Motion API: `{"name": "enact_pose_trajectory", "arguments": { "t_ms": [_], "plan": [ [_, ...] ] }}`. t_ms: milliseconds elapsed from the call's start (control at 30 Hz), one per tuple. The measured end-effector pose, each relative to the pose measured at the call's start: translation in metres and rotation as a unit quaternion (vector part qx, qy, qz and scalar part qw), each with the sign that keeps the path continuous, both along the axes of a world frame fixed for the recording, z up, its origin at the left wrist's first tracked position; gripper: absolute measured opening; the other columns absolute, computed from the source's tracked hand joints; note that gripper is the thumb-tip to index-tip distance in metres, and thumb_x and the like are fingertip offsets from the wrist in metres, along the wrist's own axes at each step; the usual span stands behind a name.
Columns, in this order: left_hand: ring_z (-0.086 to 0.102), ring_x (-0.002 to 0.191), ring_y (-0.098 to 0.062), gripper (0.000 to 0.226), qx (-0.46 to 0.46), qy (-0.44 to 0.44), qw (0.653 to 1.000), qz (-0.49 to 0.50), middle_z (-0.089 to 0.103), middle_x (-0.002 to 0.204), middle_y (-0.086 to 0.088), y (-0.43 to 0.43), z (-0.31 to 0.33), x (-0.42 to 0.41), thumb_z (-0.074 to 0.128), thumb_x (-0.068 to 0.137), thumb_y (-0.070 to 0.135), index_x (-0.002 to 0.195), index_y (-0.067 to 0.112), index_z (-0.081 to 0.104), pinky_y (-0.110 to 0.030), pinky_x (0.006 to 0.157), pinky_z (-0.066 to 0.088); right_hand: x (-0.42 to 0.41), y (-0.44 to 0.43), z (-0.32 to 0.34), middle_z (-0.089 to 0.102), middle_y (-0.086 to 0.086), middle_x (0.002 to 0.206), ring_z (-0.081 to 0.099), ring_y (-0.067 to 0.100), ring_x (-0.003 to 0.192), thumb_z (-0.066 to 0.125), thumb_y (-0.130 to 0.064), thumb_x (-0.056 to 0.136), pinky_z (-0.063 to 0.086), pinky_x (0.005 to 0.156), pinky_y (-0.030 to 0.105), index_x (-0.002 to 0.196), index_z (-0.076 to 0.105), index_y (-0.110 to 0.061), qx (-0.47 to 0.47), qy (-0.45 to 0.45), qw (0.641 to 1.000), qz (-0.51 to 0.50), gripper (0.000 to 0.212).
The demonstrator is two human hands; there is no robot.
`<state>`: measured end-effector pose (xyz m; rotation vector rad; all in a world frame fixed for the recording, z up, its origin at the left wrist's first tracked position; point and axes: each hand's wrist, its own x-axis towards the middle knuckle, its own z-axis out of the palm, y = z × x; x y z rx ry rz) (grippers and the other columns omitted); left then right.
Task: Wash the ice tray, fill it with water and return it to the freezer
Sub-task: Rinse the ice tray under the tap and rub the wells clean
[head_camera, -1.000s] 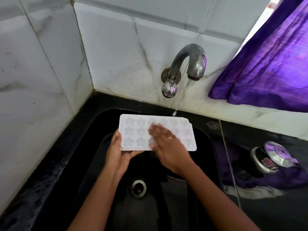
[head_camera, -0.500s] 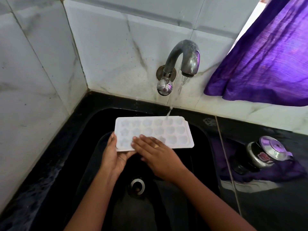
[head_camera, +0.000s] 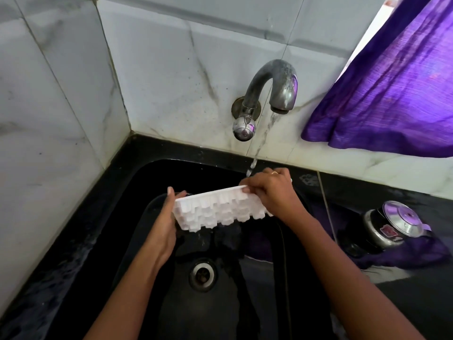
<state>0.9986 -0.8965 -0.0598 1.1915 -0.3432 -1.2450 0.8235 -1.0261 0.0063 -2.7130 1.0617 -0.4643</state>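
One ice tray, two hands, one tap, one sink, one cooker. The tray hangs over the sink between both hands. Left hand grips its left end; right hand curls over the upper right edge, by the water stream. White, tipped on edge, bumpy underside facing me.

1. Left hand: at the left end of the ice tray, palm cupping that end, thumb raised above its upper edge; fingers hidden behind, probably curled.
2. Right hand: grips the tray's right end, fingers curled over its upper edge; ring on one finger.
3. Left forearm, right forearm: bare, extended toward the tray from below, converging.
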Motion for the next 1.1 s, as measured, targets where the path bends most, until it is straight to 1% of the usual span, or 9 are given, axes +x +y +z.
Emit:
{"name": "enact_pose_trajectory", "arguments": {
  "t_ms": [100, 233, 400, 567, 667, 767, 900, 1000, 1100],
  "plan": [
    [0.069, 0.089, -0.015, 0.038, -0.034, -0.051, 0.998, 0.009, 0.073, 0.097, -0.001, 0.007, 0.0, 0.004, 0.045, 0.085, 0.044, 0.105, 0.018, 0.064, -0.025, 0.07, 0.056, 0.013, -0.018, 0.0, 0.074, 0.002, 0.097, 0.061, 0.022, 0.1, 0.067, -0.019, 0.084, 0.033, 0.098, 0.034, 0.097, 0.075, -0.018, 0.105, -0.03, 0.992, -0.067, 0.015],
    [0.071, 0.079, -0.013, 0.022, -0.022, -0.007, 0.999, 0.03, 0.074, 0.087, -0.002, 0.0, 0.003, -0.003, 0.044, 0.096, 0.021, 0.1, 0.012, 0.064, -0.023, 0.064, 0.057, 0.037, -0.001, -0.009, 0.073, 0.008, 0.098, 0.065, 0.028, 0.099, 0.051, -0.005, 0.083, 0.044, 0.096, 0.042, 0.095, 0.075, -0.012, 0.132, -0.14, 0.978, -0.08, 0.027],
    [0.069, 0.072, -0.015, 0.025, 0.003, 0.07, 0.997, 0.037, 0.071, 0.088, -0.013, -0.015, 0.0, -0.02, 0.041, 0.098, 0.013, 0.101, 0.003, 0.063, -0.023, 0.064, 0.057, 0.072, 0.048, -0.047, 0.053, 0.009, 0.137, 0.04, 0.027, 0.133, 0.016, -0.044, 0.089, 0.005, 0.114, 0.041, 0.134, 0.05, -0.012, 0.0, 0.07, 0.997, 0.033, 0.064],
    [0.069, 0.077, -0.014, 0.025, 0.005, 0.096, 0.994, 0.046, 0.071, 0.091, -0.012, -0.016, -0.003, -0.021, 0.04, 0.098, 0.009, 0.099, 0.005, 0.064, -0.022, 0.065, 0.057, 0.063, 0.049, -0.062, 0.026, 0.003, 0.154, 0.018, 0.019, 0.144, 0.014, -0.045, 0.097, 0.005, 0.116, 0.035, 0.145, 0.031, -0.015, -0.033, 0.089, 0.984, 0.151, 0.059],
    [0.07, 0.066, -0.016, 0.023, 0.013, 0.12, 0.989, 0.08, 0.073, 0.076, -0.01, -0.019, -0.003, -0.019, 0.04, 0.099, 0.011, 0.097, 0.002, 0.061, -0.027, 0.06, 0.058, 0.046, 0.026, -0.059, -0.001, -0.002, 0.158, -0.008, 0.014, 0.145, -0.005, -0.055, 0.089, -0.003, 0.118, 0.037, 0.15, 0.009, -0.02, -0.014, 0.109, 0.989, 0.094, 0.071],
    [0.07, 0.079, -0.02, 0.025, 0.039, 0.115, 0.988, 0.093, 0.071, 0.091, -0.012, -0.019, -0.003, -0.015, 0.038, 0.1, 0.019, 0.104, 0.005, 0.059, -0.033, 0.065, 0.058, 0.026, -0.002, -0.054, -0.015, -0.002, 0.157, -0.023, 0.011, 0.139, -0.008, -0.061, 0.086, -0.01, 0.117, 0.036, 0.149, -0.004, -0.023, -0.004, 0.13, 0.991, 0.0, 0.074],
    [0.065, 0.096, -0.026, 0.032, 0.067, 0.093, 0.988, 0.099, 0.066, 0.108, -0.013, -0.013, -0.004, -0.012, 0.038, 0.1, 0.032, 0.112, 0.01, 0.058, -0.039, 0.078, 0.052, 0.014, -0.019, -0.049, -0.011, 0.002, 0.158, -0.016, 0.013, 0.143, 0.004, -0.056, 0.091, -0.013, 0.113, 0.034, 0.15, -0.001, -0.017, 0.014, 0.06, 0.992, -0.112, 0.071],
    [0.066, 0.1, -0.028, 0.044, 0.069, 0.078, 0.991, 0.086, 0.067, 0.112, -0.014, -0.009, -0.006, -0.007, 0.039, 0.097, 0.043, 0.118, 0.009, 0.058, -0.042, 0.083, 0.053, 0.018, -0.022, -0.037, -0.004, 0.015, 0.157, 0.002, 0.035, 0.144, 0.034, -0.044, 0.098, 0.008, 0.115, 0.045, 0.149, 0.007, -0.009, 0.12, -0.036, 0.968, -0.217, 0.068],
    [0.069, 0.093, -0.025, 0.051, 0.067, 0.085, 0.99, 0.091, 0.07, 0.107, -0.012, -0.002, -0.004, -0.001, 0.043, 0.087, 0.055, 0.105, 0.012, 0.064, -0.042, 0.084, 0.052, 0.016, -0.018, -0.028, 0.028, 0.012, 0.151, 0.03, 0.033, 0.136, 0.043, -0.036, 0.097, 0.025, 0.112, 0.046, 0.146, 0.024, -0.017, 0.235, -0.163, 0.934, -0.216, 0.057]
  ]
}}
